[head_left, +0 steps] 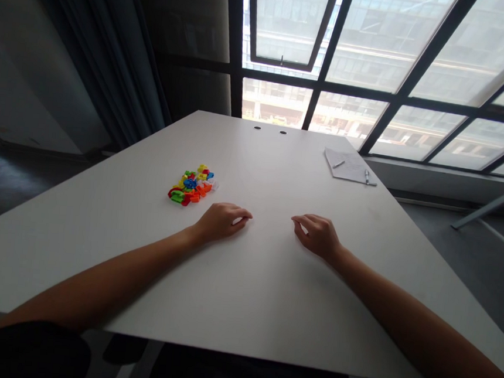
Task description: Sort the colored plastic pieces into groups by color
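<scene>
My left hand [221,221] rests on the white table [261,284] with its fingers loosely curled, holding nothing. To its upper left lies a heap of small, brightly coloured plastic pieces [192,185], red, green, blue, yellow and orange, close to the hand but not touched by it. My right hand [316,236] rests a short way to the right, also loosely curled and empty. Both forearms are bare and reach in from the bottom corners.
A sheet of paper [346,165] lies at the table's far right corner, with a pen [370,177] at its edge and a smaller pen [338,163] on it. Several-paned windows stand beyond the far edge, and a dark curtain [110,41] hangs at the left.
</scene>
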A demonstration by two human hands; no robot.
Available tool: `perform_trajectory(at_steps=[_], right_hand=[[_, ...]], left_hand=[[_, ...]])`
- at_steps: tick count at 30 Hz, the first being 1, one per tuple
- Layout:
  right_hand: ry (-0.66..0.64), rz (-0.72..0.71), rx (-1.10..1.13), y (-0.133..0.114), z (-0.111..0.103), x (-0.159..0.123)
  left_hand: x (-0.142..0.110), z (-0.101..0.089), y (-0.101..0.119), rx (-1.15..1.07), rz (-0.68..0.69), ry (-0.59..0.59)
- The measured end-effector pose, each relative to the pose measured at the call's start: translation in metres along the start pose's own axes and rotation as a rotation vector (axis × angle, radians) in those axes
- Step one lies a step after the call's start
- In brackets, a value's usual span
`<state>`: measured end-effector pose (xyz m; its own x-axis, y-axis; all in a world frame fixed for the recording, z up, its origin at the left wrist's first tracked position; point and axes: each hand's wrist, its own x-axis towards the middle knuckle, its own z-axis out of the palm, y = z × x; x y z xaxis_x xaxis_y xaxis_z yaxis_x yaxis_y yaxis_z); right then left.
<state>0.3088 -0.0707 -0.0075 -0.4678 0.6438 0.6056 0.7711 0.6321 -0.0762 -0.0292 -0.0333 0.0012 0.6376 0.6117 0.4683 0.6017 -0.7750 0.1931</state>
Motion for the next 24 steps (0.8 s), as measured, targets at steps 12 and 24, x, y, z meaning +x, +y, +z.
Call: perform_trajectory(at_steps=[12,24], right_hand=[[0.006,0.078,0.091,-0.015,-0.007,0.004],[-0.082,0.034,0.009,-0.020,-0.005,0.007]], left_hand=[[0.003,-0.004,0.009,-0.034,0.004,0.103],[0.011,-0.010,0.025,-0.002,0.025,0.127]])
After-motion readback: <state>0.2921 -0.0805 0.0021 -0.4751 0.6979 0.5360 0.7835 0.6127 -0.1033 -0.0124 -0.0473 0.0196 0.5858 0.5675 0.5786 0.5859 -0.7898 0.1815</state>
